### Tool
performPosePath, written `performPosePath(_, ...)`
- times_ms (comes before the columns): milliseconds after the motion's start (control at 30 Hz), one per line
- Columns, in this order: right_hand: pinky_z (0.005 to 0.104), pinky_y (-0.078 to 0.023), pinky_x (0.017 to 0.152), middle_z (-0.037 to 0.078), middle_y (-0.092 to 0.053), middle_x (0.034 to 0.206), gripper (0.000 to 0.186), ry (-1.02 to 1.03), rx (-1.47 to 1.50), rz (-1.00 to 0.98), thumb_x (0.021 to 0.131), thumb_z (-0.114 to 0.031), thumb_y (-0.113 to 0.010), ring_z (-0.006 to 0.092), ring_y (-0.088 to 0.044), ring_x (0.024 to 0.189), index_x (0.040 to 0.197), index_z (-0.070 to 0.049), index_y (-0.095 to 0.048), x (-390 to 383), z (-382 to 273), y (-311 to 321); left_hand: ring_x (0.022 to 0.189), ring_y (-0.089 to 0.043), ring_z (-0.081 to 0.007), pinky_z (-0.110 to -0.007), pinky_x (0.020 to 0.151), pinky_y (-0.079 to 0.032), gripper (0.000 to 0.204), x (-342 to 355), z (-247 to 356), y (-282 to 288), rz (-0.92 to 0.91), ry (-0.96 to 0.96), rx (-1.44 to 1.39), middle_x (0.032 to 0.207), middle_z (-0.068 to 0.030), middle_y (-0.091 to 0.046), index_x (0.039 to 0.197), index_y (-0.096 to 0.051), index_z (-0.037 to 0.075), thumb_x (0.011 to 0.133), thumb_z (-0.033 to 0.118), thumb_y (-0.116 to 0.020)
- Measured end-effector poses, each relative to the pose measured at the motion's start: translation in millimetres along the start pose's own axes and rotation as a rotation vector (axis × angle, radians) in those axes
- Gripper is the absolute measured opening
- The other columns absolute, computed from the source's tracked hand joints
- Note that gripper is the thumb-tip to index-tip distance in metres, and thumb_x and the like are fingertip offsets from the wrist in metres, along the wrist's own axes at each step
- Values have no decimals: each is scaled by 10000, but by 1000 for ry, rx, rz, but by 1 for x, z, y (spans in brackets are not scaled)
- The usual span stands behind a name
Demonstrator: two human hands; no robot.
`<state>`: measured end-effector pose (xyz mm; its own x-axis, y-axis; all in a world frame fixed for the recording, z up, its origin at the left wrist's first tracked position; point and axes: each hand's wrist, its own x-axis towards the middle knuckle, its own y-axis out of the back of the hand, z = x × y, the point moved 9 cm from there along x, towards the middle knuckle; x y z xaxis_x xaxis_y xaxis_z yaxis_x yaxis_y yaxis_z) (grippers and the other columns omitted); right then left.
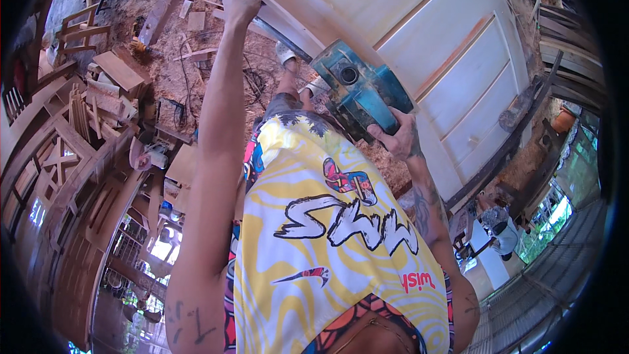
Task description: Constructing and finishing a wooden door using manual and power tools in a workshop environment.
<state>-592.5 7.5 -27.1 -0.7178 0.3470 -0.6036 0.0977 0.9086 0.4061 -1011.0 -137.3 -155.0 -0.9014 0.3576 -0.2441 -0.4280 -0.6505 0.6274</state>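
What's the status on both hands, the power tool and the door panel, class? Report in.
Left hand gripping the curved edge of the pale wooden door panel. Right hand clamped on the teal power planer at that edge. Nothing between tool and wood.

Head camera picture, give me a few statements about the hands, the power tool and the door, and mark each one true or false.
1. The right hand grips a teal power tool. True.
2. The left hand hangs free, away from the wood. False: it is closed on the edge of the pale wooden door.
3. The power tool is red. False: it is teal, with dark worn patches.
4. Wood shavings cover the ground beside the door. True.
5. The door is painted dark green. False: it is bare, pale wood with raised panels.
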Motion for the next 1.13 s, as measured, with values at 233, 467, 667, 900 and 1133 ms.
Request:
performPosePath(233,354,-520,675,126,-697,748,501,81,44,37,784,-417,-802,221,-662,686,969,32,-677,18,-14,-11,875,-719,-299,-382,807,-559,407,-5,-1,4,4,31,-15,946,-188,-723,1021,-636,-17,755,225,-827)
performPosePath(467,325,-508,682,94,-700,771,443,162,14,73,807,-370,-795,162,-643,709,986,22,-693,44,-45,-19,837,-721,-306,-386,784,-560,370,-13,16,8,48,-5,31,899,-201,-721,999,-628,-13,759,199,-812)
performPosePath(667,339,-516,685,108,-704,771,473,207,-17,94,803,-411,-791,182,-659,715,973,22,-704,75,-84,-27,865,-717,-319,-395,784,-554,360,-11,7,6,8,54,-38,902,-210,-717,1004,-628,-9,760,190,-803)
performPosePath(900,415,-537,822,198,-729,881,625,193,-46,82,752,-572,-768,338,-708,849,974,9,-710,121,-133,-44,903,-703,-323,-406,823,-533,337,15,-18,5,-61,73,24,896,-212,-716,963,-665,-5,819,295,-713)
performPosePath(1133,410,-551,809,197,-735,888,554,292,2,88,784,-519,-768,314,-727,844,1023,-21,-719,135,-159,-42,861,-683,-314,-398,822,-511,410,36,-35,2,-240,122,-20,899,-202,-721,928,-718,-1,843,396,-662)
